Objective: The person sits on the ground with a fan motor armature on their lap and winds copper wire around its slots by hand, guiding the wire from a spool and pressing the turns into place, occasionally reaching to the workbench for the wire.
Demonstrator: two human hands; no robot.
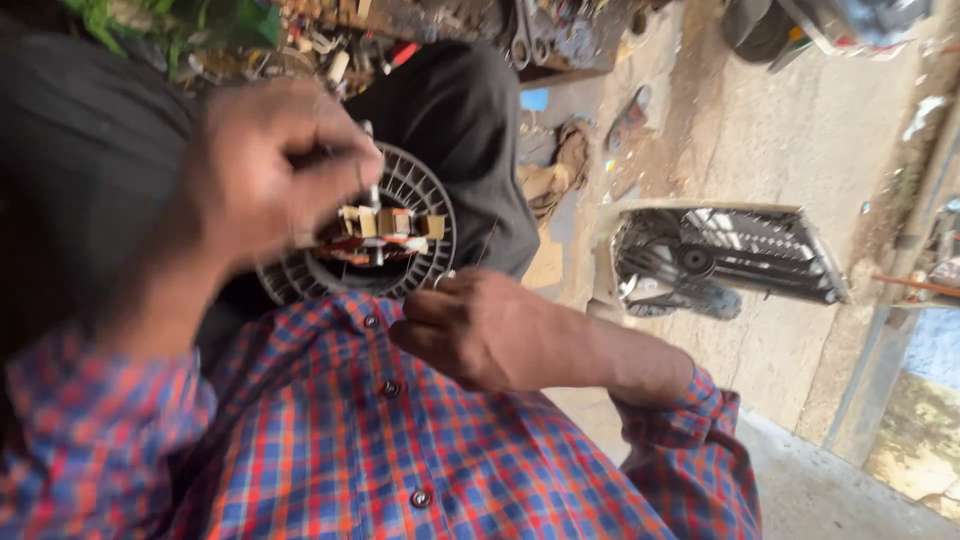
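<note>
The left hand [265,165] is curled closed, fingertips pinched at the top of a small motor core [385,228], a block of tan and orange windings on a thin metal shaft. The core sits at the centre of a round grey plastic fan wheel [420,195] with radial slats, and the wheel rests on the person's lap against dark trousers [460,120]. The hand covers the wheel's upper left edge; the right and lower rim show clear, the lower rim touching the checked shirt [400,450].

The right hand [480,330] lies just below the wheel's lower right edge, fingers folded in a loose fist. A thin wire seems to run from it up toward the core, but it is too fine to tell whether the fingers grip it.

The two hands are near each other, with only the wheel's lower rim between them, so room there is tight. To the right of the lap the concrete floor [800,140] opens wide. On it, well apart from the hands, lies a pale fan housing [720,255] with a dark slatted grille and a black blade inside. Rags [555,175] and a sandal [628,115] lie on the floor beyond the knee. Along the top edge, a cluttered heap of metal scrap and tools [330,45] crowds just behind the left hand.
</note>
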